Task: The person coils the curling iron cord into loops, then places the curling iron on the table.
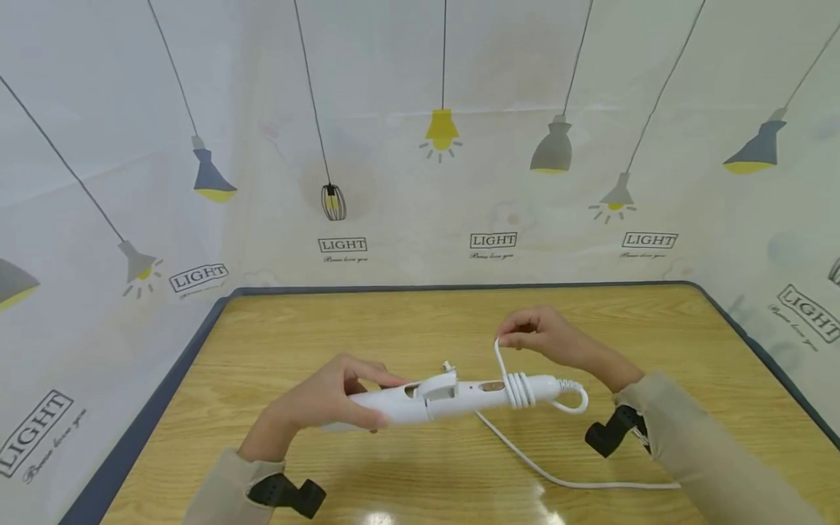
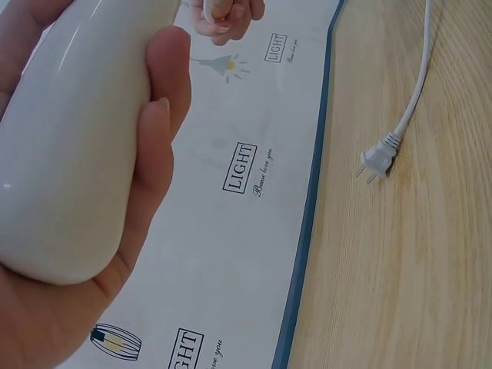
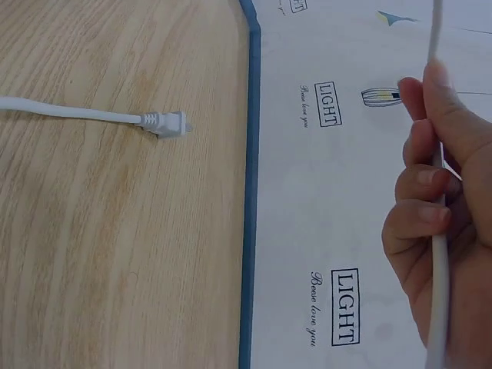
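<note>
A white curling iron point(image 1: 400, 405) is held up level over the table, its lever facing up. My left hand point(image 1: 328, 390) grips its thick, rounded end, fingers wrapped around the smooth casing point(image 2: 77, 146). Several turns of white cord point(image 1: 520, 391) circle the handle near the opposite end, where the cord leaves in a small loop. Above those turns, my right hand point(image 1: 545, 337) pinches the cord, pulling it upward from the handle. In the right wrist view the cord point(image 3: 438, 300) runs through the palm under curled fingers. The two-pin plug point(image 2: 378, 159) lies on the table.
Loose cord point(image 1: 525, 459) trails across the wooden table point(image 1: 367, 313) toward the right forearm. A pale sheet point(image 1: 407, 204) printed with lamps stands behind and at both sides, with a dark blue border point(image 1: 394, 288) along the table edge. Each wrist carries a black camera mount point(image 1: 289, 496).
</note>
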The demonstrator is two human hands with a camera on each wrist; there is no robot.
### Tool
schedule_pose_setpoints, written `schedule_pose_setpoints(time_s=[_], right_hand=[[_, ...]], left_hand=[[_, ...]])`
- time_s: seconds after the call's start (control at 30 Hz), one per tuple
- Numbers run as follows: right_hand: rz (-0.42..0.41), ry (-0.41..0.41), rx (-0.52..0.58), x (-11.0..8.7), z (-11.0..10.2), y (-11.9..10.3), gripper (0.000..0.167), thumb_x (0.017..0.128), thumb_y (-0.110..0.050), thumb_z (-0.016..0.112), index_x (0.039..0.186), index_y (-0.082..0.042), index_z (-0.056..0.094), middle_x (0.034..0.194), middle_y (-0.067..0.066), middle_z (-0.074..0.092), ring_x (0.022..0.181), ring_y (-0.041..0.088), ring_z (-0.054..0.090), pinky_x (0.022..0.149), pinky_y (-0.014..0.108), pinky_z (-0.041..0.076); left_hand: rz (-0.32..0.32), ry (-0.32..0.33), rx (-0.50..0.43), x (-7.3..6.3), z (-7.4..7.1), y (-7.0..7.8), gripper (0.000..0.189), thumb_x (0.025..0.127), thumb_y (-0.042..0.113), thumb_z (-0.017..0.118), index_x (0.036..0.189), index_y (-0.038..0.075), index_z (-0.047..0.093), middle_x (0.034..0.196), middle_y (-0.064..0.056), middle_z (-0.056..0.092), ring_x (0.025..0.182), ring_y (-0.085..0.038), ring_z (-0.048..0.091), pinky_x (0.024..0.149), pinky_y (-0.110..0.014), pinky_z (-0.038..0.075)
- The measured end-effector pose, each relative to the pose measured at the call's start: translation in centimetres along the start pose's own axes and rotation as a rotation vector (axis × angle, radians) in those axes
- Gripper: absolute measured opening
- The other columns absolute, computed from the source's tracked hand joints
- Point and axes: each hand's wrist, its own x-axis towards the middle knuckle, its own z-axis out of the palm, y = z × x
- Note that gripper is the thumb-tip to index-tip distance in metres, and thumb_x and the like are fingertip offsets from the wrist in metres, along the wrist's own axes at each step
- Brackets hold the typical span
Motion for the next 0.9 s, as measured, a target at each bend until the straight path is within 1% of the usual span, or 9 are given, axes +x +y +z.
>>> schedule_pose_setpoints(time_s=[0.1,0.23,0.33,0.43,0.53,0.7,0.8,0.9], right_hand=[[0.01,-0.038,-0.044,0.1,-0.3,-0.5,0.007,0.086,-0.007,0.062,0.085,-0.004,0.068,0.077,0.0,0.062,0.062,0.014,0.049,0.055,0.026,0.044],[-0.003,-0.087,-0.097,0.2,-0.6,-1.3,0.006,0.086,-0.009,0.062,0.085,-0.007,0.068,0.078,0.002,0.063,0.062,0.008,0.046,0.053,0.025,0.041],[-0.015,-0.114,-0.122,0.2,-0.8,-1.9,0.006,0.087,-0.009,0.062,0.085,-0.007,0.067,0.079,0.001,0.062,0.062,0.008,0.045,0.052,0.025,0.041],[-0.033,-0.116,-0.15,0.2,-0.9,-2.7,0.006,0.086,-0.011,0.063,0.085,-0.007,0.068,0.079,-0.001,0.062,0.062,0.007,0.045,0.052,0.024,0.042],[-0.061,-0.107,-0.169,0.1,-1.0,-3.3,0.007,0.085,-0.012,0.064,0.085,-0.006,0.068,0.079,-0.002,0.062,0.061,0.006,0.045,0.052,0.024,0.042],[-0.091,-0.082,-0.193,-0.1,-1.0,-4.1,0.007,0.084,-0.012,0.064,0.084,-0.006,0.067,0.077,-0.003,0.061,0.057,0.004,0.041,0.05,0.023,0.04],[-0.093,-0.059,-0.218,-0.2,-0.8,-4.4,0.006,0.084,-0.013,0.065,0.083,-0.008,0.067,0.076,-0.006,0.06,0.056,0.004,0.039,0.049,0.022,0.038],[-0.106,-0.026,-0.256,-0.3,-0.6,-4.6,0.005,0.083,-0.012,0.065,0.082,-0.008,0.068,0.076,-0.007,0.06,0.057,0.004,0.042,0.05,0.022,0.039]], left_hand=[[-0.034,-0.018,0.051,0.1,0.0,-0.2,0.042,0.077,0.011,0.073,0.117,0.002,0.063,0.101,-0.012,0.063,0.072,-0.017,0.059,0.054,-0.033,0.053],[-0.075,-0.035,0.101,0.2,0.1,-0.3,0.041,0.077,0.014,0.074,0.116,0.003,0.064,0.102,-0.01,0.063,0.076,-0.017,0.058,0.055,-0.033,0.053],[-0.1,-0.046,0.112,0.3,0.2,-0.4,0.042,0.077,0.014,0.073,0.116,0.004,0.064,0.104,-0.01,0.063,0.077,-0.017,0.058,0.055,-0.032,0.053],[-0.12,-0.045,0.114,0.4,0.2,-0.7,0.041,0.077,0.013,0.073,0.116,0.003,0.064,0.107,-0.01,0.063,0.075,-0.018,0.059,0.054,-0.031,0.052],[-0.149,-0.027,0.114,0.4,0.2,-0.9,0.041,0.076,0.013,0.073,0.115,0.004,0.065,0.108,-0.011,0.063,0.072,-0.018,0.06,0.053,-0.034,0.053],[-0.195,0.03,0.141,0.6,0.4,-1.3,0.04,0.075,0.012,0.074,0.114,0.005,0.066,0.106,-0.01,0.064,0.069,-0.019,0.06,0.053,-0.038,0.053],[-0.22,0.078,0.174,0.7,0.5,-1.5,0.04,0.074,0.014,0.075,0.113,0.009,0.067,0.106,-0.009,0.065,0.071,-0.021,0.061,0.054,-0.036,0.053],[-0.247,0.14,0.207,0.9,0.7,-1.6,0.041,0.073,0.017,0.076,0.112,0.012,0.068,0.109,-0.008,0.064,0.075,-0.022,0.06,0.056,-0.036,0.053]])
